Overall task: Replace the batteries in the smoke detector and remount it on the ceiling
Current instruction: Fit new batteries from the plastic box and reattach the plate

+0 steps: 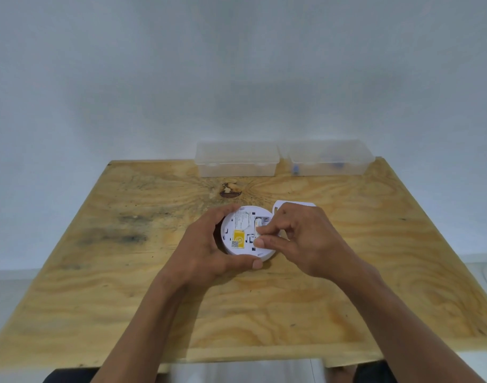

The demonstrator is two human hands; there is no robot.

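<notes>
On the pale plywood table (126, 286), near its middle, the round white plastic smoke detector (241, 233) lies with its back side up, showing a yellow label (238, 239) with a small printed code. The left hand (203, 252) cups the detector from its left edge, fingers curled over the far rim and the thumb pressed along the near rim, so it is closed around the body. Just to the right, the right hand (300, 239) reaches over the open battery bay, its fingertips (261, 230) pinched together on something small there; whether that is a battery or a tab cannot be told. Behind the right hand, a flat white plastic mounting plate (289, 203) lies on the table, partly hidden. Along the far edge sit two clear plastic lidded boxes, one at centre (237, 158) and one further right (330, 157), the latter holding small bluish items that are too blurred to identify.
</notes>
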